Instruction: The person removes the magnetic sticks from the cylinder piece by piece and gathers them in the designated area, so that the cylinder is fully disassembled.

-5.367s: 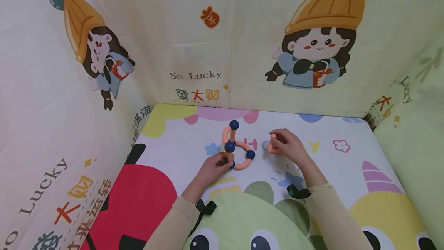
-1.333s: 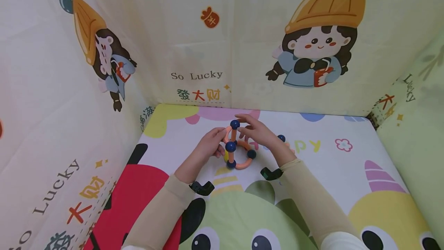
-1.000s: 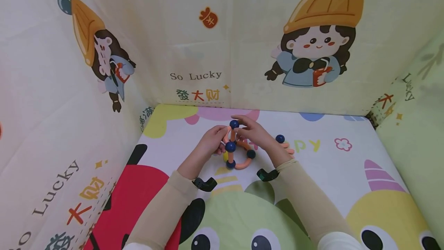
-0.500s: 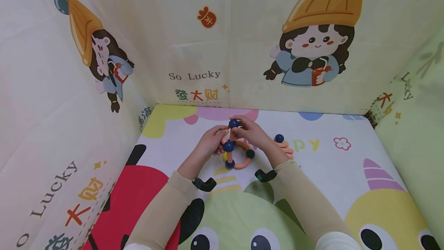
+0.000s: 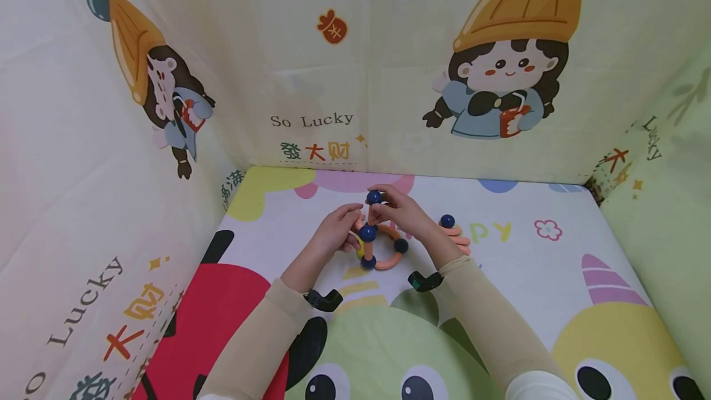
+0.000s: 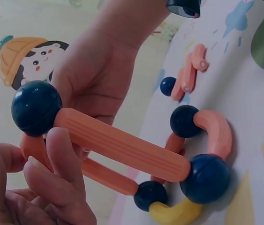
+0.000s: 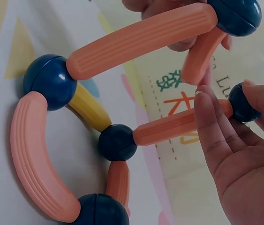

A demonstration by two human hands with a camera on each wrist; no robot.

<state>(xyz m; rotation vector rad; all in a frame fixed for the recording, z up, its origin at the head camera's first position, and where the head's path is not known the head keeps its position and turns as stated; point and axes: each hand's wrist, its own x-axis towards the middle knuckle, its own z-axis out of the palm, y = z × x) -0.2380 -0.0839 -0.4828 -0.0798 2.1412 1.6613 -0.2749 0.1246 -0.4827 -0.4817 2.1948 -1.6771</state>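
The left hand (image 5: 335,231) pinches a curved peach rod (image 7: 202,57); the right hand (image 5: 405,210) pinches a glossy navy ball (image 5: 374,197). Below, ribbed arcs (image 7: 32,152) form a ring (image 5: 391,262).

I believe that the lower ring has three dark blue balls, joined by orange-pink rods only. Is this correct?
Not entirely: the lower ring also includes a yellow rod, as the right wrist view shows. Its three dark blue balls are correct.
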